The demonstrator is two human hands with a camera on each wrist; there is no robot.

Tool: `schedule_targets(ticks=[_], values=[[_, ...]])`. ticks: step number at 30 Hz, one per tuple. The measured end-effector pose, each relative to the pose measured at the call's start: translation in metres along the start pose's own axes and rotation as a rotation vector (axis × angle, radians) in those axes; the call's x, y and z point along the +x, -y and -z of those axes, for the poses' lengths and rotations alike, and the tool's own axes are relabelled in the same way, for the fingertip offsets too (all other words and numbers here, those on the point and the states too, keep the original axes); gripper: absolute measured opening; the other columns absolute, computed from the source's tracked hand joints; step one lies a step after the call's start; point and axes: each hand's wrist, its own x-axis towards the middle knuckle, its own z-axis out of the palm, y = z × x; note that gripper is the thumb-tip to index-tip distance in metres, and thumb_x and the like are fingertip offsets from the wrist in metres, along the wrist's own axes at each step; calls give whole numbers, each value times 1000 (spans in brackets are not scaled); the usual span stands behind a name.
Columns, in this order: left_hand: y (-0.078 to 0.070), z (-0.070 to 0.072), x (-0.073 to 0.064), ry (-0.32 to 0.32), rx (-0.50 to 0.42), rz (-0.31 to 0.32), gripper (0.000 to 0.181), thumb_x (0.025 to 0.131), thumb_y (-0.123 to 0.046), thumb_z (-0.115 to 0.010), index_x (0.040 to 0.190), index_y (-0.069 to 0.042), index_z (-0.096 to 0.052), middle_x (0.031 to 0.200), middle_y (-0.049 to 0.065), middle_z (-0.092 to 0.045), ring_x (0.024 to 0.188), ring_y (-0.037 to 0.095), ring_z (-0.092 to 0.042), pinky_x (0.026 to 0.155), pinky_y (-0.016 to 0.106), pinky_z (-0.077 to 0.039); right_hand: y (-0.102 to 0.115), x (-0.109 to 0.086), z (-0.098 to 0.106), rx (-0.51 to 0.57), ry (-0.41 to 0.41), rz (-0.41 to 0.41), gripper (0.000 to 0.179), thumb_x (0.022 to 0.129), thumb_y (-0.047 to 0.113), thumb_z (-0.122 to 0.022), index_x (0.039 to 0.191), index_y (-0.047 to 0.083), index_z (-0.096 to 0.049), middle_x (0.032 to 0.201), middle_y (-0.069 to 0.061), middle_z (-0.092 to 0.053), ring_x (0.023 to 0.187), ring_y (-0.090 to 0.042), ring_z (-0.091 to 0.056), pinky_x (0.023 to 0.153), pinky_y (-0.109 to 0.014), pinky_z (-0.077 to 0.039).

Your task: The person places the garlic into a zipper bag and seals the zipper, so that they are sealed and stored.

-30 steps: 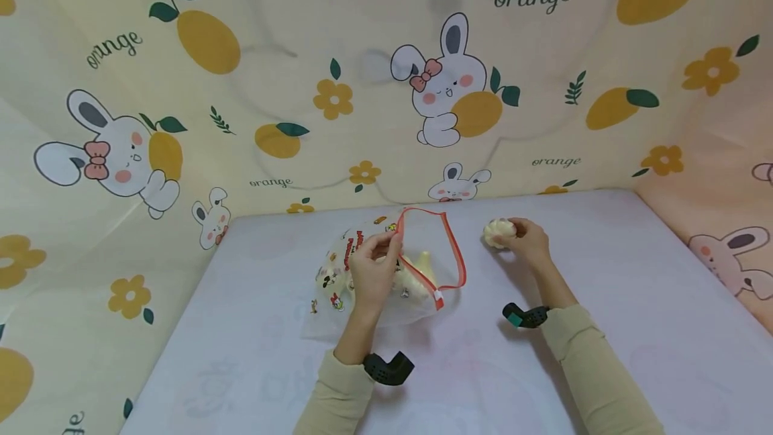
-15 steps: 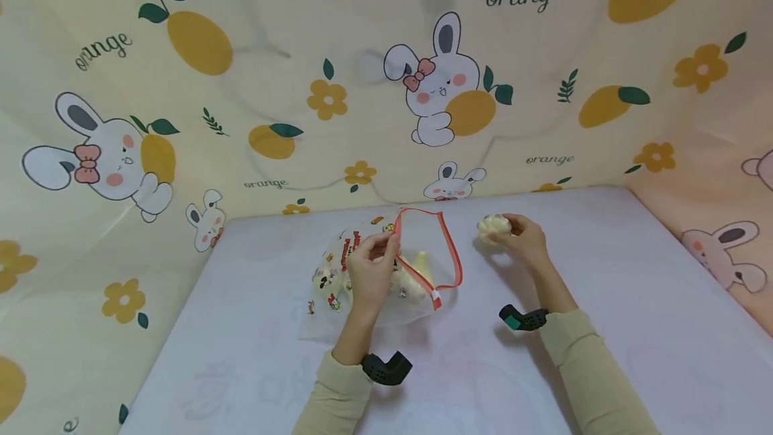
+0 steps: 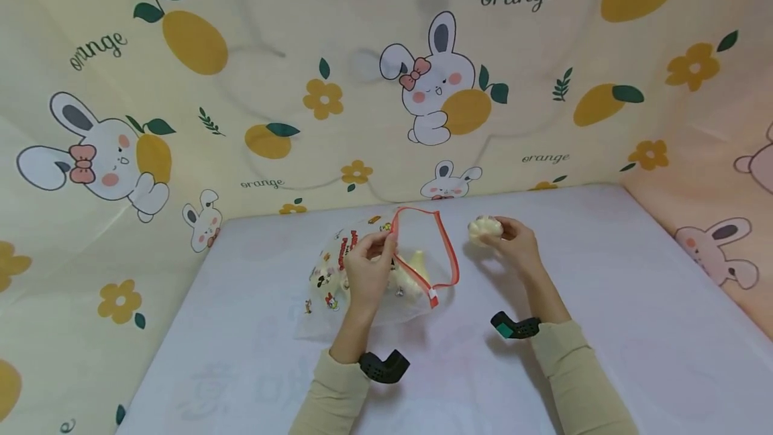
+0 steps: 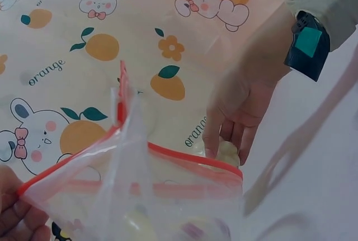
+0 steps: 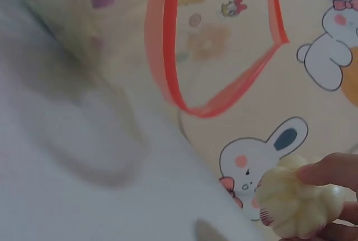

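My left hand [image 3: 370, 270] pinches the red-edged rim of a clear zip bag [image 3: 362, 317] with cartoon prints. The bag's mouth gapes toward the right, and its red slider [image 3: 433, 299] hangs at the lower corner. Pale garlic bulbs [image 3: 407, 280] lie inside, partly hidden by the left hand and the prints. Right of the mouth, my right hand [image 3: 516, 244] grips a cream garlic bulb [image 5: 296, 196] with purple streaks, thumb on one side and fingers on the other. In the left wrist view, this bulb shows just behind the red rim [image 4: 196, 160].
The white-covered table [image 3: 241, 368] runs back to a cream backdrop [image 3: 362, 32] printed with rabbits and oranges. Another patterned sheet [image 3: 718, 220] stands along the right side. Black camera mounts [image 3: 384, 366] sit on both wrists.
My right hand has shifted slightly left with the garlic bulb, closer to the bag's mouth. The left hand keeps its pinch on the rim. The head view has turned slightly.
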Motion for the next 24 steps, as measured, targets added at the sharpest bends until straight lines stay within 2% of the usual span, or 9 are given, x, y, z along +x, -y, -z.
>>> schedule_targets(ticks=[5,9,12,14,17,24], values=[[0,-1,0,0,-11,5,17,88,-10,-68,94,6,-71,79,24,-71,67,8,-65,65,13,-53,6,-5,-3,13,-5,33,60,88,18,-69,139,-2,-45,141,-26,-51,126,-33,-52,86,-9,-40],[1,-1,0,1,-2,-3,17,88,-10,-68,94,6,-71,80,23,-72,68,11,-66,66,13,-53,12,-8,-4,14,-13,76,58,88,17,-70,137,-2,-47,137,-25,-55,115,-21,-56,78,-1,-39],[0,-1,0,4,4,-15,17,88,-10,-68,94,5,-71,79,23,-72,68,18,-68,66,13,-54,18,-11,-4,22,-9,101,57,87,17,-70,137,-2,-48,137,-25,-55,113,-19,-55,78,-1,-39],[-1,-1,1,5,3,-16,17,88,-11,-68,94,5,-71,80,23,-72,69,20,-68,66,13,-54,23,-13,-4,37,0,109,58,87,17,-70,137,-2,-47,138,-25,-54,117,-24,-54,77,-1,-39],[-2,-1,1,4,0,-13,18,88,-11,-68,94,5,-71,79,23,-72,68,19,-68,66,13,-53,29,-15,-4,56,12,117,59,87,18,-70,138,-1,-47,139,-24,-53,121,-28,-52,77,0,-40],[-3,0,0,9,1,-1,18,89,-12,-68,94,5,-71,80,23,-72,69,18,-67,67,12,-53,38,-22,-6,66,25,141,59,87,17,-70,138,-1,-46,139,-23,-53,119,-26,-52,78,0,-42]])
